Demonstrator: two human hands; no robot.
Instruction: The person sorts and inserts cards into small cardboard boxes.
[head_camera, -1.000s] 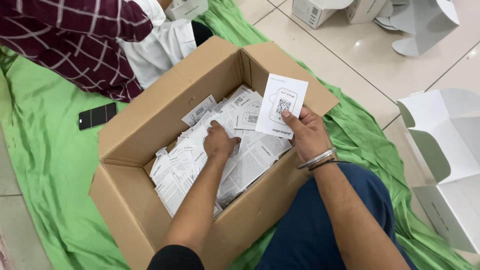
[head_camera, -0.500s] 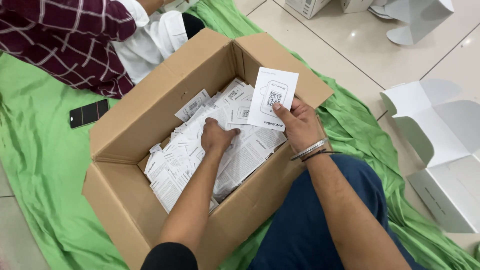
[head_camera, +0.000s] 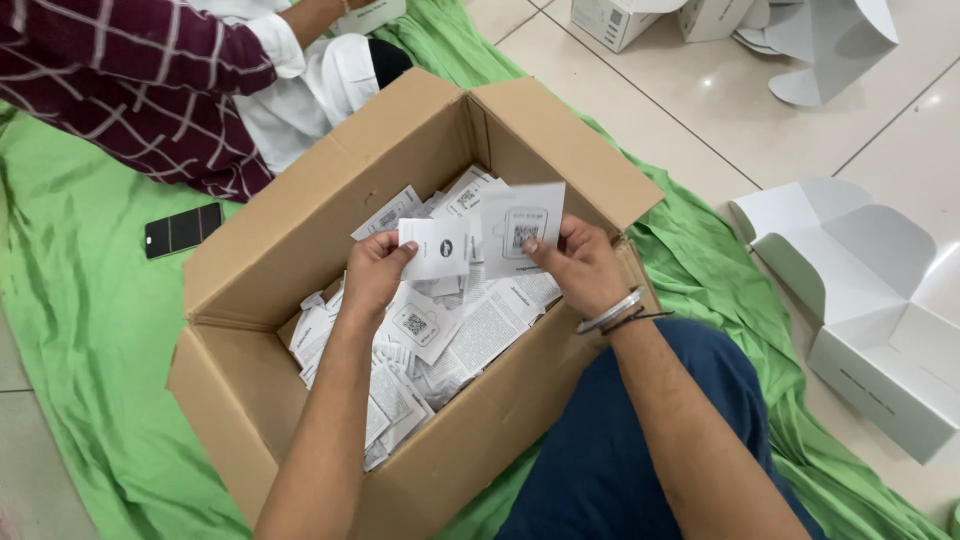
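From the head view, you are holding both hands over the open cardboard box (head_camera: 300, 250), and the risk sits in your grips. Your left hand (head_camera: 372, 272) is pinching a small white leaflet (head_camera: 436, 248) by its left edge, between thumb and fingers. Your right hand (head_camera: 585, 265) is pinching a larger white card (head_camera: 520, 228) at its lower right corner. The card is tilting up and looking slightly blurred, so a grip at one corner could let it twist or slip, and it would be falling back among the loose leaflets (head_camera: 440, 335) filling the box, where it would be hard to tell apart. The two papers are overlapping at their inner edges, just touching or nearly so; I cannot tell which. If you are bringing them together carelessly, one could be creasing the other.

Both papers are sitting between your hands, above the middle of the box, with the heap of leaflets directly beneath. Your right wrist, wearing metal bangles (head_camera: 610, 312), is hovering close to the near right wall of the box and might be catching its edge.

Far left, another person in a checked maroon sleeve (head_camera: 130, 80) is working on the green cloth (head_camera: 80, 330), with a dark phone (head_camera: 183, 229) lying near the box. On the right, a folded white carton (head_camera: 870, 310) is resting on the tiled floor, well apart from your hands.
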